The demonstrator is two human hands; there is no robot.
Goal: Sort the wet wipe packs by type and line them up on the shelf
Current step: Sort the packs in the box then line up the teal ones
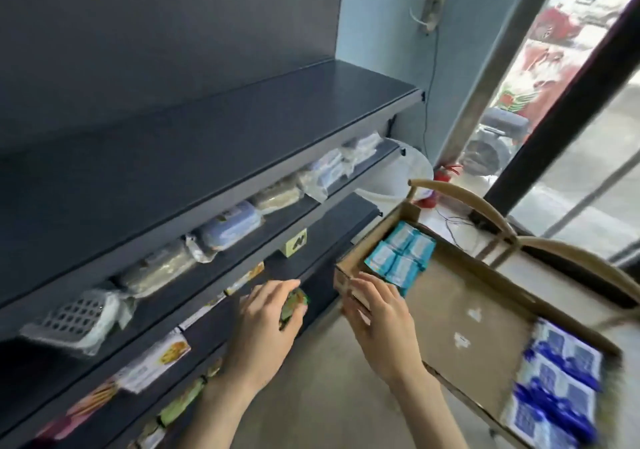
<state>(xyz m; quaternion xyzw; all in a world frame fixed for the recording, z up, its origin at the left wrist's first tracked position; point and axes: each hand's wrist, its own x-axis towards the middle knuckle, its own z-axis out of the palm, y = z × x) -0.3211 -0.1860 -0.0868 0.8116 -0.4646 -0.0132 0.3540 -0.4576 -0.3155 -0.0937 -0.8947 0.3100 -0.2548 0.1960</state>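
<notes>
Closest to us, at the near end of the cardboard box (pixel 467 317), lie the dark blue packs (pixel 557 389). They are blue and white, side by side, and blurry. The middle of the box floor is bare brown card with a few white scraps stuck to it.

Our left hand (pixel 268 320) holds a green pack (pixel 293 305). The fingers curl over its top and the thumb is under it. The pack is up in the air, right in front of the low shelves, not on any board.

Our right hand (pixel 377 317) rests on the box corner nearest the shelves. Its fingers lie almost straight, pressed together, on top of the rim. The fingertips are just beside the light blue packs (pixel 401 254), which sit packed close in the far corner of the box.

Low on the left, a row of green packs (pixel 180 403) lies on the bottom shelf. On the board above are flat boxes with food pictures (pixel 156 358). A small yellow tag (pixel 295 243) sticks to a shelf edge.

The next shelf up holds a line of things in clear wrap (pixel 228 227) and a grey tray with holes (pixel 72 317). Above that is the dark top shelf (pixel 242 112).

The box sits on a wooden chair, and its curved arm (pixel 464 202) shows behind the box. Past the shelves stands a white bucket (pixel 412 171) on the pale floor (pixel 329 379). The wall (pixel 381 33) is light blue, with a thin cable (pixel 429 102) hanging down it. On the right is a big window (pixel 571 178) in a dark frame.
</notes>
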